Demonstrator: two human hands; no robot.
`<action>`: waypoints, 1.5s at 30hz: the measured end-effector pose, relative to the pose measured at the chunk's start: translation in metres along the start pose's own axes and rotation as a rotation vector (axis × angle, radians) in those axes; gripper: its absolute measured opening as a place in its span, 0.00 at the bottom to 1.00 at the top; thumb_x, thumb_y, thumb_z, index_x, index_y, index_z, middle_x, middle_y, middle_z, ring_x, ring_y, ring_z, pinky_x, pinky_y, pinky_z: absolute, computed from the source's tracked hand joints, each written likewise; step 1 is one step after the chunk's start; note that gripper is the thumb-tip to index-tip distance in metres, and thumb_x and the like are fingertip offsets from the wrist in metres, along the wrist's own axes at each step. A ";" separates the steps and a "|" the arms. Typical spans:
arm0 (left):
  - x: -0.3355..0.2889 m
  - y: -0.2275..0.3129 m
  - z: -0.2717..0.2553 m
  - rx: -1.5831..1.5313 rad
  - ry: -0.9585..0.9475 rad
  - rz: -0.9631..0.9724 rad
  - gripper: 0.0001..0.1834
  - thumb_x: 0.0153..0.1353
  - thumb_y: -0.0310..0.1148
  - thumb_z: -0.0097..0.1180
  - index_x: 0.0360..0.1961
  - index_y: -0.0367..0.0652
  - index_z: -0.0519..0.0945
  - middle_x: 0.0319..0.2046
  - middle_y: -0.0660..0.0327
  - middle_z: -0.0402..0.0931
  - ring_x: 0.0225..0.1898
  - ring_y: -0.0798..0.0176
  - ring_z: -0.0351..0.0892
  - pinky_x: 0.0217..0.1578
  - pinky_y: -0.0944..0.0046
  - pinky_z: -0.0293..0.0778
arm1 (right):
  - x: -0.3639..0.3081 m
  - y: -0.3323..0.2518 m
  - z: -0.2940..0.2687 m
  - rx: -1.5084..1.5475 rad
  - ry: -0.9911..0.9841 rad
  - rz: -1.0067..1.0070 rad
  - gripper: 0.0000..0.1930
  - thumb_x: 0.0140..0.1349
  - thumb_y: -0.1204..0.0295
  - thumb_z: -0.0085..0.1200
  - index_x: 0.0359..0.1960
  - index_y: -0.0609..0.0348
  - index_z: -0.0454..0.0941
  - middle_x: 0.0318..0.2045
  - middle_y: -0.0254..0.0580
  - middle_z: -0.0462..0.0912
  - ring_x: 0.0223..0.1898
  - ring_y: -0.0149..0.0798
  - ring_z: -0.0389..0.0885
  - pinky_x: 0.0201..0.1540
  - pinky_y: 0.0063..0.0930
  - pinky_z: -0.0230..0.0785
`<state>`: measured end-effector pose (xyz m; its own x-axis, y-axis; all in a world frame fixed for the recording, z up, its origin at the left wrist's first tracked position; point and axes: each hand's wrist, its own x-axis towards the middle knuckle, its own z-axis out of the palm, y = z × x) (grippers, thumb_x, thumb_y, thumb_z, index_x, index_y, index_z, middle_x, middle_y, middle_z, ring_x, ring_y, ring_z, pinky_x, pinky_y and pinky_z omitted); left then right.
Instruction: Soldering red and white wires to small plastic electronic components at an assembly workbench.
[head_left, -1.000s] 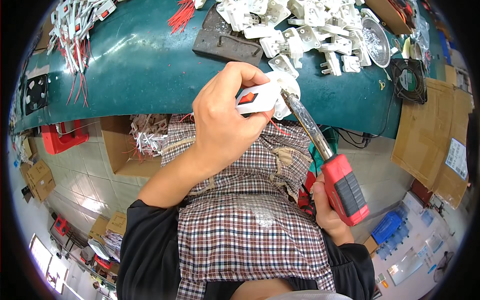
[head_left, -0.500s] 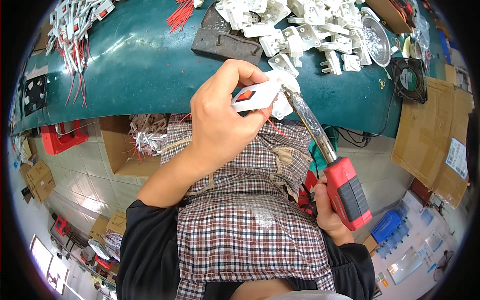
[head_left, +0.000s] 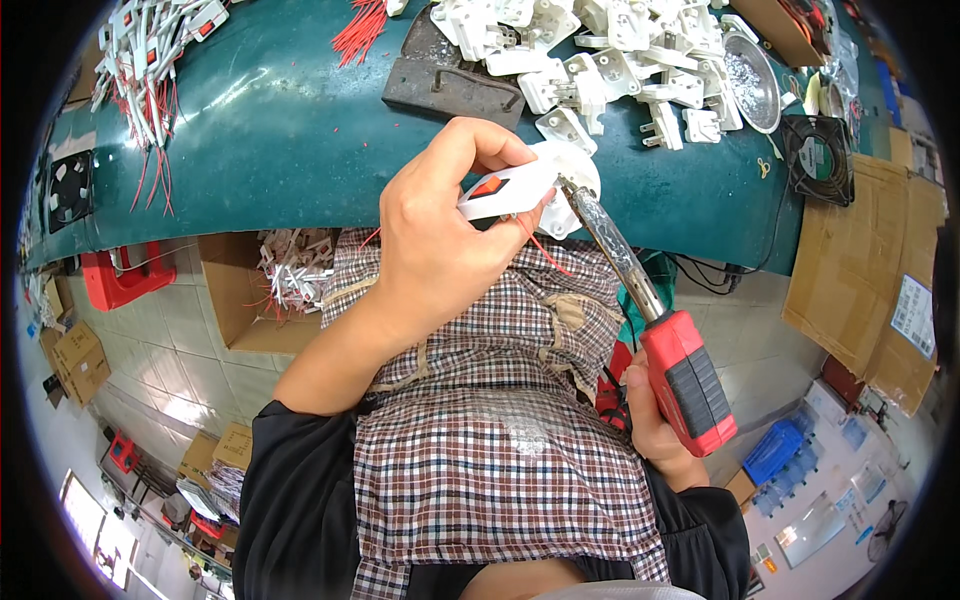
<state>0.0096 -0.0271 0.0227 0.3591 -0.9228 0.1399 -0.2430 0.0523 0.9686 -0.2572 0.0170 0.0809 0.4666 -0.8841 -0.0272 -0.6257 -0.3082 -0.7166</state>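
Held over the front edge of the table, a white plastic switch housing [head_left: 520, 190] with a red rocker switch is gripped by my left hand [head_left: 447, 220], thumb below and fingers above. A white rounded plug part [head_left: 574, 160] sits at its right end, and a thin red wire [head_left: 548, 254] hangs beneath. My right hand [head_left: 655, 425] is closed on the red and black handle of a soldering iron [head_left: 690, 385]. The iron's tip meets the white piece near its right end; whether it touches a contact inside is too small to tell.
White plug housings [head_left: 610, 60] are heaped at the back beside a dark metal block [head_left: 450, 88] and a round metal dish [head_left: 752, 80]. Switch pieces with red wires [head_left: 155, 70] lie far left. Small fans [head_left: 818, 160] stand at both sides. An open carton [head_left: 240, 290] holds more pieces below.
The soldering iron has shifted slightly left, its handle a little up, with its tip still at the white piece. The housing has tilted a little in my left hand.
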 end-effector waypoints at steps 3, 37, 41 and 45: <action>0.000 0.000 -0.002 -0.009 -0.013 -0.022 0.15 0.50 0.22 0.72 0.38 0.39 0.79 0.33 0.58 0.84 0.34 0.62 0.86 0.35 0.64 0.80 | 0.001 -0.001 0.000 -0.011 -0.014 -0.020 0.13 0.46 0.83 0.68 0.36 0.66 0.82 0.33 0.46 0.80 0.28 0.44 0.83 0.31 0.30 0.76; 0.004 0.005 -0.009 0.037 -0.127 0.002 0.15 0.56 0.21 0.71 0.42 0.36 0.78 0.38 0.62 0.80 0.38 0.72 0.80 0.37 0.71 0.80 | 0.085 -0.031 0.053 0.576 0.069 0.032 0.23 0.65 0.86 0.59 0.56 0.60 0.62 0.42 0.43 0.82 0.43 0.31 0.85 0.43 0.24 0.77; 0.009 0.021 -0.017 0.019 -0.199 0.031 0.14 0.56 0.22 0.66 0.44 0.38 0.80 0.44 0.55 0.78 0.46 0.58 0.81 0.46 0.62 0.78 | 0.092 -0.016 0.051 0.498 0.130 -0.074 0.27 0.61 0.92 0.58 0.57 0.59 0.61 0.45 0.41 0.74 0.44 0.32 0.84 0.48 0.25 0.79; 0.007 0.005 -0.021 -0.098 -0.170 0.135 0.18 0.56 0.22 0.63 0.50 0.42 0.81 0.51 0.51 0.71 0.53 0.53 0.77 0.49 0.59 0.76 | 0.101 -0.010 0.058 0.486 0.195 -0.137 0.27 0.61 0.91 0.59 0.57 0.59 0.63 0.44 0.42 0.78 0.44 0.31 0.84 0.48 0.25 0.77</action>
<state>0.0296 -0.0256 0.0331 0.1703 -0.9554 0.2414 -0.1868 0.2092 0.9599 -0.1679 -0.0493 0.0448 0.3702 -0.9101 0.1861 -0.1840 -0.2682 -0.9456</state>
